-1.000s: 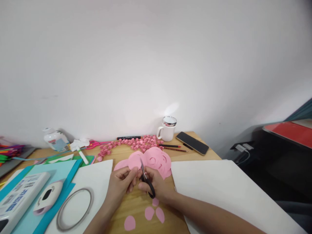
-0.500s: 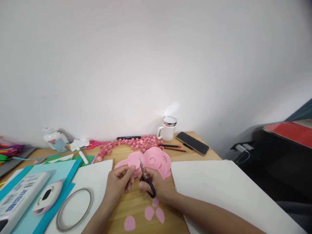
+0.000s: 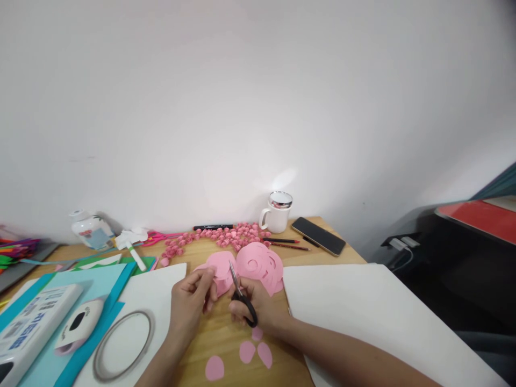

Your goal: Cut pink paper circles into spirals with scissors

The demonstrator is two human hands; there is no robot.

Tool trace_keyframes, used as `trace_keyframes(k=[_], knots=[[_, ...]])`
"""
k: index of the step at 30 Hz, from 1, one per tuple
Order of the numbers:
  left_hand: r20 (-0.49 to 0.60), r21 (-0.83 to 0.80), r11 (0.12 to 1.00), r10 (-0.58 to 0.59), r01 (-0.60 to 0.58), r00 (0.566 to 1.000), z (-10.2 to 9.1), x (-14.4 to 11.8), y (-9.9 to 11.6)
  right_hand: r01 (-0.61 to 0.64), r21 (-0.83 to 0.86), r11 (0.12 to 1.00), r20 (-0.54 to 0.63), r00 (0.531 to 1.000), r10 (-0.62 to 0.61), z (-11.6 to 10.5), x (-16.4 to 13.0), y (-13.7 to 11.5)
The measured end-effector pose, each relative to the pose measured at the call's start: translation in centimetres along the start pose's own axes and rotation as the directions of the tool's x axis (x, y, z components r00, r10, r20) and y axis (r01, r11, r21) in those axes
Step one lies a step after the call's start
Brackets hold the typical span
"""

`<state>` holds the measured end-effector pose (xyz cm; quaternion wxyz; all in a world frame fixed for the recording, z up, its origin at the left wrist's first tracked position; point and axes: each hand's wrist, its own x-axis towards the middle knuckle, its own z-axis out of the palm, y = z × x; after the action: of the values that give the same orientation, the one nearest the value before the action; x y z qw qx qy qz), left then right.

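Between thumb and fingers, my left hand (image 3: 193, 298) pinches a pink paper piece (image 3: 221, 262) by its lower left edge. My right hand (image 3: 255, 303) grips black-handled scissors (image 3: 246, 306), their blades pointing up and lying at the right side of that piece. Behind the hands lies a pile of pink paper rounds (image 3: 260, 263), some with curved cuts in them. Several small pink cut-outs, among them a rounded one (image 3: 215, 368) and a pointed petal shape (image 3: 265, 355), rest on the wooden table below my wrists.
Many small pink paper curls (image 3: 242, 234) line the back of the table, near a white mug (image 3: 277, 212), pencils (image 3: 286, 241) and a phone (image 3: 318, 236). White sheets (image 3: 379, 317) flank the hands. On the left are a tape ring (image 3: 150, 322), coloured paper (image 3: 100, 279) and a bottle (image 3: 92, 231).
My left hand has shifted slightly left, and the pink paper piece has moved left and turned with it. My right hand and the scissors stay nearly in place.
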<state>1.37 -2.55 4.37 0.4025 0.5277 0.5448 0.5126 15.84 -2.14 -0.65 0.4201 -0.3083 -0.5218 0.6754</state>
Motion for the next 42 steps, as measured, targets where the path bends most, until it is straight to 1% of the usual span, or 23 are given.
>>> trace_keyframes(k=[4,7,10,12,16,19,22,25,30,35,42], knots=[[0.072,0.055,0.998,-0.005,0.001,0.997,0.3,-0.3,-0.5,-0.003,-0.011,1.0,0.004,1.0,0.003,0.1,0.0,0.0],[0.062,0.078,0.996,-0.036,0.032,0.997,0.5,-0.5,-0.7,-0.009,-0.006,1.0,0.039,0.999,0.009,0.1,0.1,0.3],[0.056,0.091,0.995,-0.041,0.036,0.998,0.4,-0.5,-0.4,-0.013,-0.006,1.0,0.056,0.998,0.014,0.0,0.2,0.4],[0.084,0.095,0.995,-0.039,0.031,0.996,0.4,-0.5,-0.1,0.017,0.001,1.0,0.049,0.999,-0.017,0.0,0.2,0.3],[0.174,0.097,0.995,-0.052,0.035,0.983,0.5,-0.6,0.5,0.088,0.036,0.995,0.048,0.995,-0.09,0.2,0.1,-0.5],[0.213,0.087,0.995,-0.072,0.055,0.974,0.6,-0.5,0.6,0.101,0.043,0.994,0.048,0.993,-0.103,0.3,0.1,-0.8],[0.23,0.07,0.993,-0.109,0.095,0.967,0.6,-0.4,0.5,0.106,0.036,0.994,0.032,0.994,-0.107,0.3,0.2,-0.7],[0.219,0.061,0.992,-0.121,0.11,0.968,0.7,-0.4,0.5,0.109,0.041,0.993,0.034,0.993,-0.11,0.3,0.3,-0.6],[0.199,0.054,0.995,-0.098,0.088,0.975,0.6,-0.5,0.6,0.142,0.047,0.989,0.034,0.989,-0.144,0.3,0.3,-0.7],[0.178,0.051,0.996,-0.083,0.075,0.981,0.4,-0.4,0.3,0.09,0.005,0.996,0.012,0.996,-0.09,0.1,0.1,-0.5],[0.11,0.021,0.998,-0.063,0.061,0.992,0.3,-0.3,0.3,0.041,-0.013,0.999,0.009,0.999,-0.04,-0.1,0.2,0.0]])
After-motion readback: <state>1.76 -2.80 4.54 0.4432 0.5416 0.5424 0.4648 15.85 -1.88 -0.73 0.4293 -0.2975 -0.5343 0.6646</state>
